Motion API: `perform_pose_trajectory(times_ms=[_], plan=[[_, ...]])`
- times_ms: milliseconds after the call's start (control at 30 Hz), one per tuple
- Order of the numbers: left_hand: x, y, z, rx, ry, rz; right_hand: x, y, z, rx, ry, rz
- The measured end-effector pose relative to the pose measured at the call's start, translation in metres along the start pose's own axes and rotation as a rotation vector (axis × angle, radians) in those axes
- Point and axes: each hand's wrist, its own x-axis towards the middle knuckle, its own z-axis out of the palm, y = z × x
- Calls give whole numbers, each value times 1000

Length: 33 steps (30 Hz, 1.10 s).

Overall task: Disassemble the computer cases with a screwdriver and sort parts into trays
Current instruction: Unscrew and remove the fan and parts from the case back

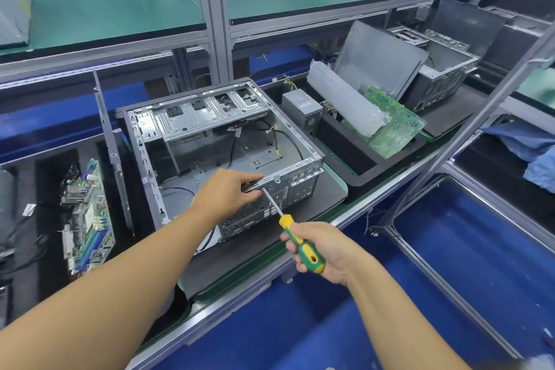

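Left hand (228, 192) grips the rim of an open grey metal computer case (186, 117); right hand (324, 252) clasps a yellow-green screwdriver (300, 245). Left of them, a black tray (45, 177) holds a green motherboard (87, 219).

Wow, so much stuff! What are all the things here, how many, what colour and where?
open computer case: one, grey, in the middle
screwdriver: one, yellow-green handle, tip at the open case's near edge
motherboard: one, green, in the left tray
circuit board: one, green, leaning in the right tray
power supply: one, grey, right of the open case
plastic cushion: one, clear, lying on the circuit board
second computer case: one, grey, far right
side panel: one, dark grey, leaning beside the second case
cloth: one, blue, right edge
left hand: one, gripping the open case's near edge
right hand: one, holding the screwdriver handle
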Motion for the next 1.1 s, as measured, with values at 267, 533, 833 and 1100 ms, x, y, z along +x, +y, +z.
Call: perform_pose_trajectory(times_ms=[267,533,833,1100], plan=[[0,0,-1,10,-17,10,-6,13,22,-880,472,-304],[0,-2,-3,54,-51,-2,-21,-5,9,-82,70,8],[0,-1,-5,23,-44,14,-6,24,28,-523,460,-302],[-1,1,-7,14,-55,17,-14,-2,9,-86,125,50]])
